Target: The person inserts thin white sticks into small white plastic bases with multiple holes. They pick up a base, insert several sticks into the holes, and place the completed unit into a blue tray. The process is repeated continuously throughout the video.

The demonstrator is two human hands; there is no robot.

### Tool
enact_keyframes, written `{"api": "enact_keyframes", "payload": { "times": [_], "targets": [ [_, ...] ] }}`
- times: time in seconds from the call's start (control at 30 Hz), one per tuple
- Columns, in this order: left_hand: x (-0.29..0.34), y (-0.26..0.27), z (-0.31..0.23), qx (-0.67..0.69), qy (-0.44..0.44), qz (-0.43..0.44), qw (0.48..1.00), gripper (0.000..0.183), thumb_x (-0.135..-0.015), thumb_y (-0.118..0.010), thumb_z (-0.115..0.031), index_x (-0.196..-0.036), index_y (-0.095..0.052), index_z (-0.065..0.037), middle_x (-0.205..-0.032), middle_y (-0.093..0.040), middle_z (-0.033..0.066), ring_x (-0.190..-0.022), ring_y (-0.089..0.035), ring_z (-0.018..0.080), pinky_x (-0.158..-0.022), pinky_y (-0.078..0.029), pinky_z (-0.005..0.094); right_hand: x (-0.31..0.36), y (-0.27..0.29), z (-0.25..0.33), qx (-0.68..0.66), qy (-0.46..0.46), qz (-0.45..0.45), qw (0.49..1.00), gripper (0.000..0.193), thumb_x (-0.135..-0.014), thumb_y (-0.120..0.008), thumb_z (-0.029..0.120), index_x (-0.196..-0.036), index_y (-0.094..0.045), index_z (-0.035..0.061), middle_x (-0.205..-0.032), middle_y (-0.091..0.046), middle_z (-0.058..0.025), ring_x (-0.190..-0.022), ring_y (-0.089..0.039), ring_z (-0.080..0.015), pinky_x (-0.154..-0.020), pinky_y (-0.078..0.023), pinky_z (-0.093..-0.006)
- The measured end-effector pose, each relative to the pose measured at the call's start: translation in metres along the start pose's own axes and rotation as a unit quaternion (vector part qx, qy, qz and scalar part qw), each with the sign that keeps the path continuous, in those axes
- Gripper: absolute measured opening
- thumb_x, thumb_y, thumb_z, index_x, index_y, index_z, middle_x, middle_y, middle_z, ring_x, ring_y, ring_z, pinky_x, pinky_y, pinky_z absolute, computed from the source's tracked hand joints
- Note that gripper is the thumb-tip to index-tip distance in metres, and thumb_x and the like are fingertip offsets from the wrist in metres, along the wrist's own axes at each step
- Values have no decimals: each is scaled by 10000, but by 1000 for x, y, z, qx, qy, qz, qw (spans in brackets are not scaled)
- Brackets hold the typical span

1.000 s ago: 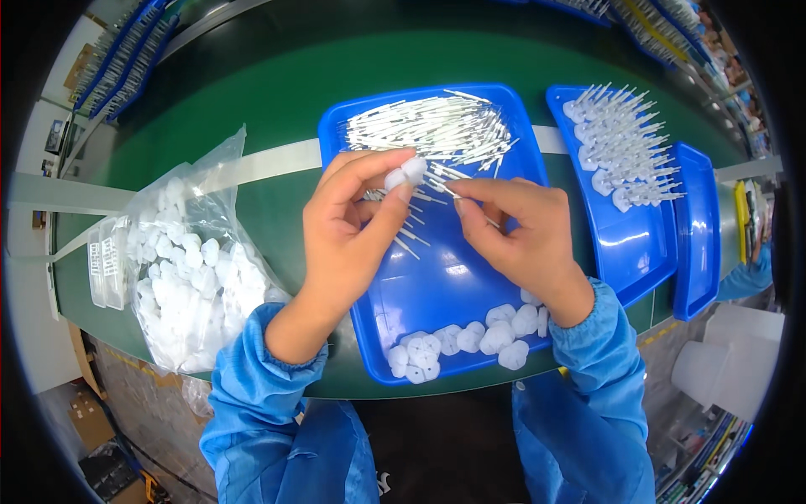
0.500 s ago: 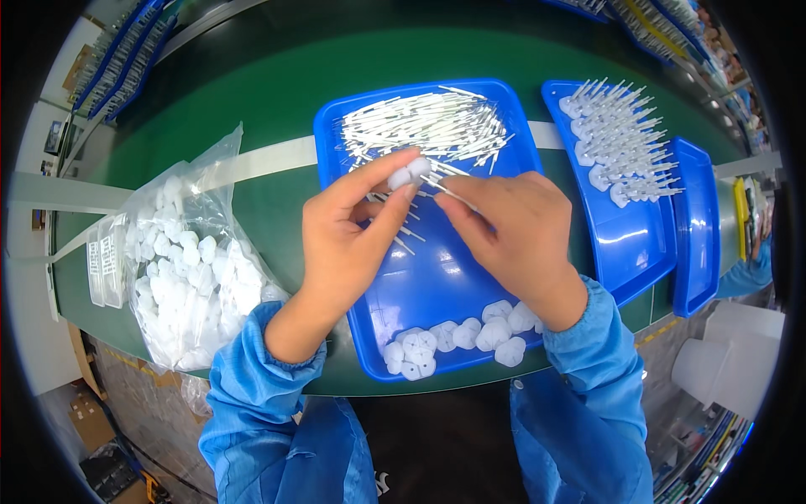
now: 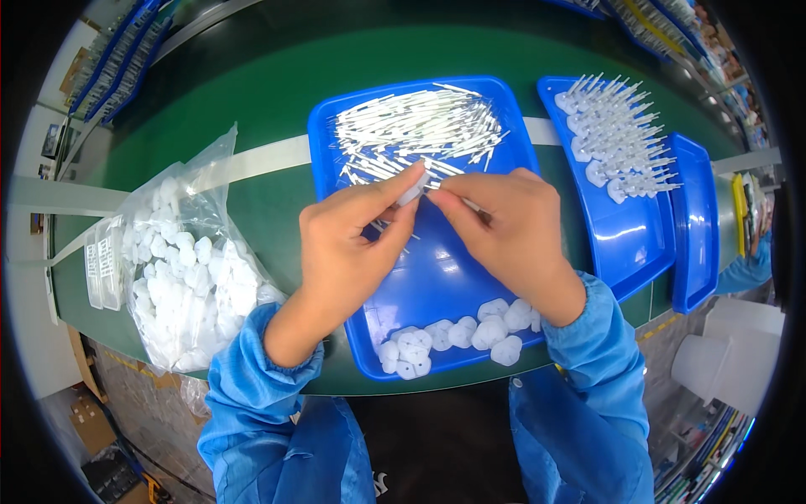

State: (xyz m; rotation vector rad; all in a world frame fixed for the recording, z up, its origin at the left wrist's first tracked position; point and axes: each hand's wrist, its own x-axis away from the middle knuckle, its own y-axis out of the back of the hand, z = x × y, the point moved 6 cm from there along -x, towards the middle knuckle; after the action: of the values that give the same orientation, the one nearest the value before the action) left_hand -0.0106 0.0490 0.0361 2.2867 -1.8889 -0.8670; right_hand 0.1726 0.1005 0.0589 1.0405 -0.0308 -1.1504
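Note:
Over the middle blue tray [image 3: 449, 273], my left hand [image 3: 348, 239] pinches a white lobed plastic piece [image 3: 410, 196] between thumb and fingertips. My right hand [image 3: 514, 235] is closed on a thin white stick [image 3: 434, 186], its tip right against the piece. Whether the stick has entered the piece is hidden by the fingers. Beyond both hands lies a heap of white sticks [image 3: 411, 122] at the tray's far end. Along the near edge sit several loose white lobed pieces [image 3: 460, 333].
At left a clear plastic bag [image 3: 189, 277] is full of white lobed pieces. A right-hand blue tray [image 3: 625, 244] carries rows of pieces with sticks standing in them. Beside it is another blue tray [image 3: 697, 227]. A white bin [image 3: 730, 353] stands beyond the table's edge.
The lobed piece has turned in my left fingers and now shows edge-on. My right fingertips have come closer to it with the stick.

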Motion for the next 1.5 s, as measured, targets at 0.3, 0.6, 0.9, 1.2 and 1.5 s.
{"api": "enact_keyframes", "payload": {
  "times": [0.3,0.6,0.9,1.2,1.5],
  "targets": [
    [2,-3,4,34,35,-12,999,422,-950,-805,41,-1353,-832,-80,-979,-855,159,-855,-820,142,-793,-651,285,-1,0,13,107,128,-45,985,108,-934,-849,175,-892,-775,110,-676,-687,-4,-591,-676,-206,-601,-450,-381],
    [-5,-9,4,238,127,11,963,415,-946,-878,-23,-1354,-803,-45,-1153,-842,138,-1011,-812,171,-848,-655,305,4,6,6,78,103,-44,991,135,-906,-892,189,-1000,-834,112,-795,-791,-16,-671,-739,-192,-637,-490,-362],
    [-5,0,2,95,17,69,993,559,-837,-932,33,-1366,-769,-43,-1303,-682,75,-1131,-696,152,-890,-600,264,4,25,10,43,165,-23,985,436,-786,-873,94,-1219,-845,136,-1080,-805,-24,-937,-757,-225,-848,-560,-379],
    [-5,0,-2,86,-7,41,995,537,-830,-933,-24,-1347,-805,-87,-1233,-747,97,-1009,-742,203,-806,-621,300,10,20,13,85,199,-16,976,484,-773,-821,76,-1249,-846,154,-1045,-782,6,-914,-742,-198,-853,-551,-384],
    [-3,-2,-2,79,-8,92,993,587,-867,-881,38,-1435,-762,-55,-1332,-715,99,-1162,-707,167,-855,-601,265,9,16,9,78,181,-12,980,485,-763,-811,20,-1234,-839,138,-1089,-782,-37,-950,-751,-241,-871,-565,-401]
  ]
}}
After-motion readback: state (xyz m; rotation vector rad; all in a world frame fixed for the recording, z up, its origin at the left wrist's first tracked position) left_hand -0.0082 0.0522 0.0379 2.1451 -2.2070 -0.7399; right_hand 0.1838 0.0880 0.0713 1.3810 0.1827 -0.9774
